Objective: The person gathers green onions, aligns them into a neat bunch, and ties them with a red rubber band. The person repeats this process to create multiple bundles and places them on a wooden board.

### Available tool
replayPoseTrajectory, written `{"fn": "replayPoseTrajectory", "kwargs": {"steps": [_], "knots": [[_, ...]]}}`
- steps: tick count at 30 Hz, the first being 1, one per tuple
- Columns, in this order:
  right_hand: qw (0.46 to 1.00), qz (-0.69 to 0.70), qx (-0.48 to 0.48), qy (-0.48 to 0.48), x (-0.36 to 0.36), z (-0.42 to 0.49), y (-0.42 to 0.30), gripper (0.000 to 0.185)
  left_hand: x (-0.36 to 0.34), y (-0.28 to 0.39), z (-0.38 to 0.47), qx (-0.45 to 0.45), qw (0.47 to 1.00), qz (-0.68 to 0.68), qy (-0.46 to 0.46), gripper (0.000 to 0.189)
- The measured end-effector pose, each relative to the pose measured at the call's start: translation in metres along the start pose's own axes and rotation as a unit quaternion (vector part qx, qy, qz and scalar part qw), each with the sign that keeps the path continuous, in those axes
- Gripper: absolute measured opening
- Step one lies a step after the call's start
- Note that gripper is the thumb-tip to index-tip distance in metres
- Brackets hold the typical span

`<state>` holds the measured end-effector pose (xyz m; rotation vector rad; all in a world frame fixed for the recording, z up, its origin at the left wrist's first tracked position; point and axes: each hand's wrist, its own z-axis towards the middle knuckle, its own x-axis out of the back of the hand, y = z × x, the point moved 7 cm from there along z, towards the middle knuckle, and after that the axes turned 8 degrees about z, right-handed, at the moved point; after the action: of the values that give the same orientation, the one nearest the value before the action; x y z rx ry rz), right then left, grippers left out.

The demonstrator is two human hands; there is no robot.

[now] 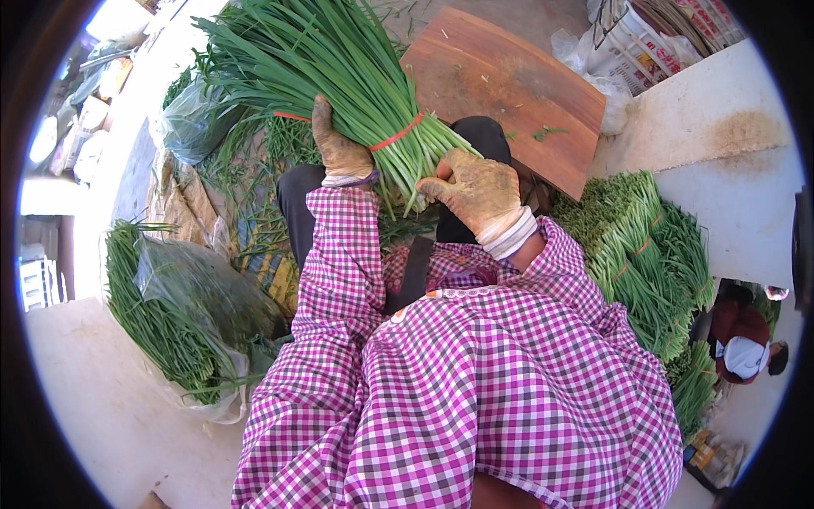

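Observation:
A large bunch of long green leaves, likely garlic chives (331, 76), lies slantwise before me. A red band (397, 132) circles it near its pale stem ends. My gloved left hand (340, 146) holds it from the left side, thumb up along the leaves, its other fingers hidden beneath. Another strip of red band (291, 116) shows beside that thumb. At the pale ends, my gloved right hand (480, 191) has its fingers curled against the stems, thumb and forefinger at the edge of the bunch. Both gloves are stained.
A wooden board (502, 95) lies ahead on the right, with green scraps on it. Banded bunches (642, 248) are stacked at my right. Plastic bags of greens (197, 305) stand at my left, and loose leaves litter the floor. A white basket (636, 54) is beyond; another person (741, 343) is far right.

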<state>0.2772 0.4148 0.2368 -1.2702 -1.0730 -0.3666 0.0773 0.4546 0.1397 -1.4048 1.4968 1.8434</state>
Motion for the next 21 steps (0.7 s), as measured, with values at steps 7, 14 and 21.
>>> {"fn": "replayPoseTrajectory", "kwargs": {"steps": [7,14,21], "knots": [[0.988,0.08,-0.058,-0.121,-0.015,0.008,0.016,0.032,0.009,-0.006,-0.002,0.01,1.0,0.023,0.019,0.045],[0.987,0.023,0.029,-0.156,-0.006,0.004,0.012,0.026,0.028,-0.017,0.004,0.034,0.997,0.017,0.073,0.043],[0.965,-0.098,0.149,-0.19,-0.005,0.007,0.005,0.026,0.03,-0.021,0.001,0.06,0.993,0.026,0.102,0.045]]}}
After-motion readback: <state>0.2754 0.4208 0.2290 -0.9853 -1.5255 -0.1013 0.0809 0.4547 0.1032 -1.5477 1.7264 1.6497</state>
